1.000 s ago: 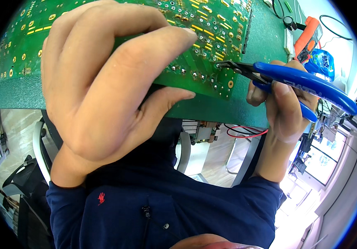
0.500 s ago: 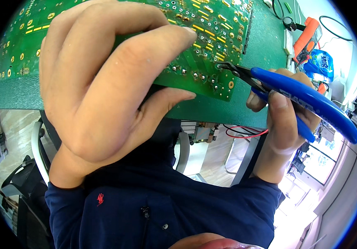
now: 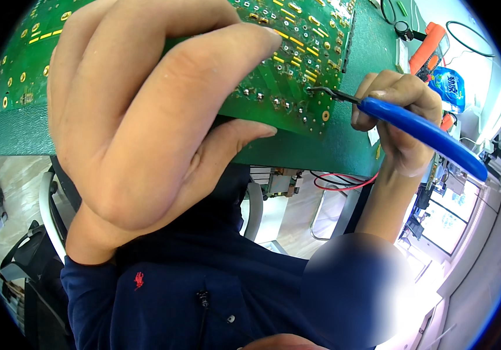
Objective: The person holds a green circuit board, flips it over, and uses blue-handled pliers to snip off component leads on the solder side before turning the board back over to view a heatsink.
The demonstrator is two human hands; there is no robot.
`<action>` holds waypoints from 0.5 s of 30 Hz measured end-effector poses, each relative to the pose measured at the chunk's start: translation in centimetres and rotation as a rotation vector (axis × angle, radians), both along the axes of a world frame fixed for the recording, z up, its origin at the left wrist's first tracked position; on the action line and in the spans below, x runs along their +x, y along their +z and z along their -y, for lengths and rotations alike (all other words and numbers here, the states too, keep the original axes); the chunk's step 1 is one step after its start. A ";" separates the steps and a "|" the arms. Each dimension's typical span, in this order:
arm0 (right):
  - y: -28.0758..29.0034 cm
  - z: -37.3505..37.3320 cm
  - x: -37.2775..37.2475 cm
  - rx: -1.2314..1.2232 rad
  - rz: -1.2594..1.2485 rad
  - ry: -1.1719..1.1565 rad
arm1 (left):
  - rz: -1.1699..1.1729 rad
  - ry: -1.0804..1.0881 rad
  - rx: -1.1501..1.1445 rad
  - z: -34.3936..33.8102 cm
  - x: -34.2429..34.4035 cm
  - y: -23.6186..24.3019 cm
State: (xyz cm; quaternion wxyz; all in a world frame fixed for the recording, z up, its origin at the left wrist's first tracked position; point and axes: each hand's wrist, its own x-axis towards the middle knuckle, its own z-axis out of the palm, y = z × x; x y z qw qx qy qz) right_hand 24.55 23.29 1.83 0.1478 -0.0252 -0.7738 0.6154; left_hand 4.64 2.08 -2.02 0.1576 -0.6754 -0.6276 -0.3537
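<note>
A green circuit board [image 3: 285, 87] with gold pads and soldered points spans the top of the view. My left hand [image 3: 139, 111] grips its near edge, fingers over the upper face and thumb below it. In my right hand [image 3: 405, 111] is a pair of flush cutters [image 3: 425, 131] with blue handles and dark jaws. The jaw tips touch or hover just over the board near its right corner, beside a row of solder joints. From this angle one handle mostly hides the other, and I cannot tell whether the jaws grip anything.
The board is over a green mat [image 3: 355, 146]. Beyond my right hand lie an orange meter-like device [image 3: 428, 49], a blue packet [image 3: 449, 87] and black cables. Below the mat's edge hang red and black wires [image 3: 343, 182]; a chair armrest [image 3: 253, 213] stands nearby.
My right hand has turned, rolling the cutters so their two handles now line up edge-on. The tips stay near the same spot. The left hand and board have shifted only slightly.
</note>
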 end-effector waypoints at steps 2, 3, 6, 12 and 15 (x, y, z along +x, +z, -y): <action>-0.3 0.3 0.3 0.027 -0.025 -0.016 | -0.004 -0.009 -0.019 0.1 -0.1 0.2; -0.2 0.5 0.4 0.045 -0.023 -0.043 | -0.009 -0.015 -0.028 0.0 -0.2 0.3; 0.1 1.9 0.4 0.108 -0.019 -0.122 | -0.021 -0.023 -0.049 0.2 -0.5 0.3; 0.5 5.0 0.4 0.277 0.018 -0.321 | -0.007 -0.018 -0.072 0.3 -0.4 0.5; 0.5 6.4 0.1 0.255 0.016 -0.400 | 0.002 -0.029 -0.064 0.3 -0.5 0.4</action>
